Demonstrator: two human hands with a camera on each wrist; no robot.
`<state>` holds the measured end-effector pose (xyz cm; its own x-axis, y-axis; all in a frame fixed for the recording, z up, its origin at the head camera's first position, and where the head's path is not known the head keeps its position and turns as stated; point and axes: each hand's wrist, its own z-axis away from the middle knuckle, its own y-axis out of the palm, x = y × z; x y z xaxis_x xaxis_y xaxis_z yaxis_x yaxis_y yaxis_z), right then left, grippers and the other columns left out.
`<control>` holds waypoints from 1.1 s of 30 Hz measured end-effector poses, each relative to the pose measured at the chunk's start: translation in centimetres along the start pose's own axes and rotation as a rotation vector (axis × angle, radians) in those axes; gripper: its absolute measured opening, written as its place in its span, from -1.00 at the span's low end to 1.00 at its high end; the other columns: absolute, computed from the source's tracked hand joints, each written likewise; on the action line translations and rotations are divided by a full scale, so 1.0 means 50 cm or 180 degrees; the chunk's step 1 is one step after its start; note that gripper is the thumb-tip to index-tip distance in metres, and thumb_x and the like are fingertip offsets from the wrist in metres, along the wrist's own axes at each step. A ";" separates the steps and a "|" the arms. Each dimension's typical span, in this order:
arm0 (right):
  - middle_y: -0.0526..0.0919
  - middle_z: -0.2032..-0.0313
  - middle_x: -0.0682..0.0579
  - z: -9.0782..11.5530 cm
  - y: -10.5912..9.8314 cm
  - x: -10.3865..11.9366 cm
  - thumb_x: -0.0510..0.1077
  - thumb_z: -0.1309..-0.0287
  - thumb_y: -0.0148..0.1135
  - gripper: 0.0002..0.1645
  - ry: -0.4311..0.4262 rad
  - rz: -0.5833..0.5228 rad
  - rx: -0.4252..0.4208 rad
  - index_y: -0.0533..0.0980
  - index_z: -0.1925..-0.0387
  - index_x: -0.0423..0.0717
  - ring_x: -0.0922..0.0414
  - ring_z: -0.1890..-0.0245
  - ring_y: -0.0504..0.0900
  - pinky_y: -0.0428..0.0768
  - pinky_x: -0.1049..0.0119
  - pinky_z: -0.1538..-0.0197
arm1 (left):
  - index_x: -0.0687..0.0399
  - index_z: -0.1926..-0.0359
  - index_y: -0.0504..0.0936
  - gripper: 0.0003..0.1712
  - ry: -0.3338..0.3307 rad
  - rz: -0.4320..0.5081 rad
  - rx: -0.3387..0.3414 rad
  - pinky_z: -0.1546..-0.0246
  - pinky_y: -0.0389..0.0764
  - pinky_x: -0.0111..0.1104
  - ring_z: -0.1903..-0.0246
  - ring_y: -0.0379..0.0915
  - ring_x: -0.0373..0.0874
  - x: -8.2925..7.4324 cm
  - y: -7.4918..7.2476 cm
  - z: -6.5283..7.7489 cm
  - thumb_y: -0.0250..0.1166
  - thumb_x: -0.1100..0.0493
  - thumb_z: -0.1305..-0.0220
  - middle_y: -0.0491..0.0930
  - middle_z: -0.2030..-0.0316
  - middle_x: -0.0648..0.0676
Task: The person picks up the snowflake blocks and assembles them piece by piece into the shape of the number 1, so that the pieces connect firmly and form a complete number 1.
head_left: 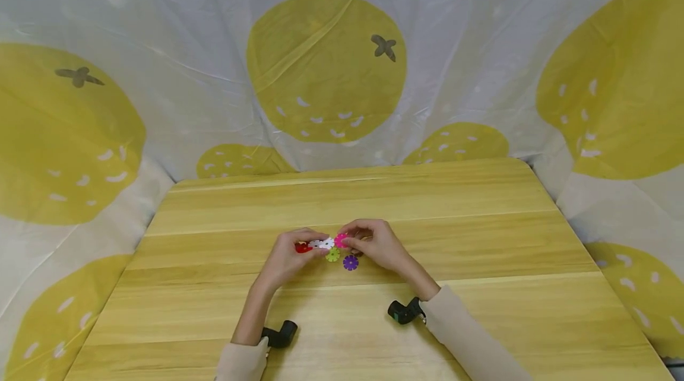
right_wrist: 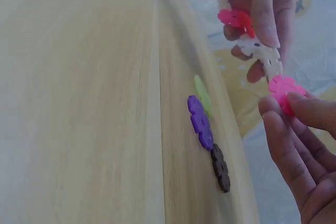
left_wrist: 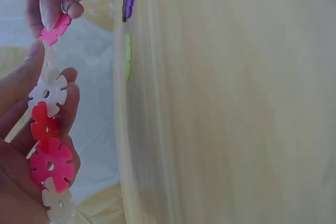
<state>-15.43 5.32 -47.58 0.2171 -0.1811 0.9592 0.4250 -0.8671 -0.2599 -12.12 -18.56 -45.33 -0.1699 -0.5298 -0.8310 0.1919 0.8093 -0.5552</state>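
My left hand [head_left: 284, 257] holds a chain of interlocking plastic snowflake discs between thumb and fingers. In the left wrist view the chain runs from a white disc [left_wrist: 47, 95] through a red disc [left_wrist: 44, 125] and a pink disc [left_wrist: 52, 165] to a pale disc [left_wrist: 59, 203] at its lower end. Between the thumb and fingers of my right hand [head_left: 380, 244] is a bright pink snowflake disc [right_wrist: 284, 92]. Its edge meets the white end of the chain, just past my left thumb. Both hands are raised over the table.
On the wooden table [head_left: 342, 321], below the hands, lie a lime green disc [head_left: 333, 255], a purple disc [head_left: 350, 263] and a dark disc [right_wrist: 220, 168]. A fabric backdrop [head_left: 459, 60] with yellow fruit prints hangs behind the table's far edge.
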 end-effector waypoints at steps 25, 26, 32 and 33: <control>0.82 0.15 -0.21 0.006 0.024 0.007 -0.30 -0.30 0.37 -0.82 -0.0220 -0.0250 -0.0029 0.77 0.10 -0.23 0.06 0.27 0.83 0.78 0.26 0.17 | 0.13 0.14 0.85 -0.81 0.0198 0.0207 0.0007 0.34 0.57 -0.49 0.24 0.55 -0.17 0.000 -0.002 0.001 0.52 0.25 -0.20 0.79 0.16 0.11; 0.82 0.15 -0.20 0.007 0.023 0.007 -0.28 -0.31 0.37 -0.82 -0.0212 -0.0253 -0.0020 0.77 0.10 -0.22 0.05 0.27 0.83 0.78 0.25 0.17 | 0.11 0.14 0.85 -0.81 0.0193 0.0188 0.0017 0.35 0.57 -0.48 0.25 0.54 -0.17 -0.001 -0.002 0.001 0.52 0.24 -0.21 0.79 0.16 0.10; 0.81 0.06 -0.16 0.009 0.013 0.005 -0.24 -0.34 0.36 -0.76 -0.0096 -0.0186 0.0023 0.74 0.00 -0.15 0.04 0.18 0.82 0.75 0.36 0.11 | -0.01 0.10 0.84 -0.80 0.0084 0.0143 0.0059 0.38 0.58 -0.46 0.30 0.52 -0.15 -0.007 -0.011 0.004 0.51 0.17 -0.24 0.80 0.11 0.04; 0.81 0.05 -0.16 0.009 0.011 0.006 -0.24 -0.34 0.36 -0.75 -0.0089 -0.0169 0.0031 0.74 -0.01 -0.15 0.03 0.16 0.82 0.75 0.38 0.10 | -0.02 0.10 0.84 -0.80 0.0073 0.0132 0.0070 0.37 0.59 -0.45 0.30 0.52 -0.14 -0.008 -0.011 0.004 0.51 0.16 -0.24 0.80 0.11 0.04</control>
<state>-14.71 5.00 -47.51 0.2184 -0.1217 0.9682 0.4451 -0.8705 -0.2099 -11.95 -18.87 -44.70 -0.1836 -0.4898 -0.8523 0.2204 0.8245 -0.5212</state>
